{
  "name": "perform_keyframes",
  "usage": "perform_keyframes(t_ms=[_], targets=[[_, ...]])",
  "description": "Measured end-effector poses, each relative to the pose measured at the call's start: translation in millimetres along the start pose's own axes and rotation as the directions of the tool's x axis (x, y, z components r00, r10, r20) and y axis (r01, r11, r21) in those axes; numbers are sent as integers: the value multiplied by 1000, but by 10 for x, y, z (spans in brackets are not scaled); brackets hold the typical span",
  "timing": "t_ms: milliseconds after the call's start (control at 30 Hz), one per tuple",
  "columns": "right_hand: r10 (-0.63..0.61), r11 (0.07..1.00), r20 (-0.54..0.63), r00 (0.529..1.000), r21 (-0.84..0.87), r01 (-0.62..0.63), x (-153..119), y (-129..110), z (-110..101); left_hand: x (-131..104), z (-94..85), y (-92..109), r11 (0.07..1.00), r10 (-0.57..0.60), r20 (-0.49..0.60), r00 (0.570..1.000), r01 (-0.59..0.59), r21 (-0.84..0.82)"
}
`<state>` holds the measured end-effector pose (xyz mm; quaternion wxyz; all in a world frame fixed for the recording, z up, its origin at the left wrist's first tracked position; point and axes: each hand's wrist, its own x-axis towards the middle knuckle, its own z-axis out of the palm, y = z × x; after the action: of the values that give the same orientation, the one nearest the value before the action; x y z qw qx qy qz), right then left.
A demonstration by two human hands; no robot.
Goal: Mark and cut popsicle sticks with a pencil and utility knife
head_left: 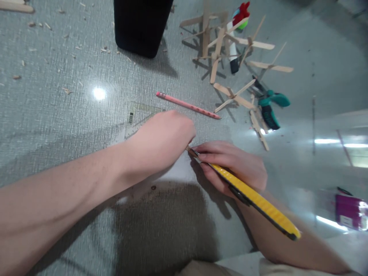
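My right hand (pixel 234 161) is closed round a yellow utility knife (pixel 253 193), its blade end angled up and left toward my other hand. My left hand (pixel 169 132) is curled shut just left of the blade, and its fingers are hidden underneath. A small brownish tip shows between the two hands; whatever the left fingers grip cannot be made out. Partly under my left wrist lies a clear set square (pixel 130 115). Just beyond my hands rests a pink pencil (pixel 188 104).
Crossed wooden craft sticks (pixel 220 50) lie at the upper right, with a white marker (pixel 232 50) among them. Teal-handled pliers (pixel 270 107) rest beside more sticks. A black container (pixel 140 27) stands at the back. A purple packet (pixel 350 211) is far right. Wood chips dot the table (pixel 71 126).
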<state>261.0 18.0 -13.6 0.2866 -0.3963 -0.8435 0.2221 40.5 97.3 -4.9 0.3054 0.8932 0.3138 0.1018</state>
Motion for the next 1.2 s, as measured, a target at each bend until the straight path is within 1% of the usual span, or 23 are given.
perform_keyframes(t_ms=[67, 133, 233, 333, 433, 500, 567, 633, 733, 833, 967, 1067, 1133, 1200], targets=[[1, 1000, -7, 1000, -16, -1, 11, -10, 3, 7, -17, 12, 998, -39, 58, 998, 36, 55], [-12, 1000, -27, 1000, -29, 12, 23, -17, 10, 6, -24, 18, 996, -55, 80, 995, 49, 71], [-7, 1000, -45, 999, -21, 6, 17, -6, 19, -3, -7, 11, 997, -44, 59, 997, 40, 62], [-8, 1000, -12, 1000, 7, 9, -20, 36, 8, 3, 19, -1, 998, -36, 45, 998, 33, 58], [-33, 999, 34, 999, 15, 32, -57, 79, -17, 25, 22, 2, 997, -49, 56, 997, 45, 61], [-20, 1000, 52, 998, 5, 19, -64, 89, -28, 39, 15, 11, 997, -51, 70, 996, 46, 69], [-6, 1000, 51, 999, 2, 6, -53, 80, -28, 47, 10, 21, 995, -57, 91, 994, 50, 82], [-4, 1000, 44, 999, -2, 4, -27, 57, -19, 48, 16, 26, 994, -62, 89, 994, 54, 90], [-43, 997, 39, 998, -57, 46, 20, 13, -3, 44, 42, 26, 996, -54, 40, 998, 51, 75], [-84, 991, 46, 995, -96, 88, 42, -8, 4, 38, 63, 21, 997, -53, 27, 998, 51, 61], [-75, 995, 24, 997, -63, 77, -12, 58, -20, 33, 49, 20, 997, -38, 37, 999, 35, 67], [-47, 999, 76, 996, -20, 49, -92, 135, -57, 34, 26, 32, 996, -52, 66, 996, 47, 72], [-63, 998, 97, 993, -17, 65, -136, 148, -72, 34, 19, 39, 995, -63, 82, 995, 57, 76], [-71, 997, 27, 997, -17, 72, -167, 120, -72, 32, 25, 35, 995, -62, 74, 995, 56, 85]])
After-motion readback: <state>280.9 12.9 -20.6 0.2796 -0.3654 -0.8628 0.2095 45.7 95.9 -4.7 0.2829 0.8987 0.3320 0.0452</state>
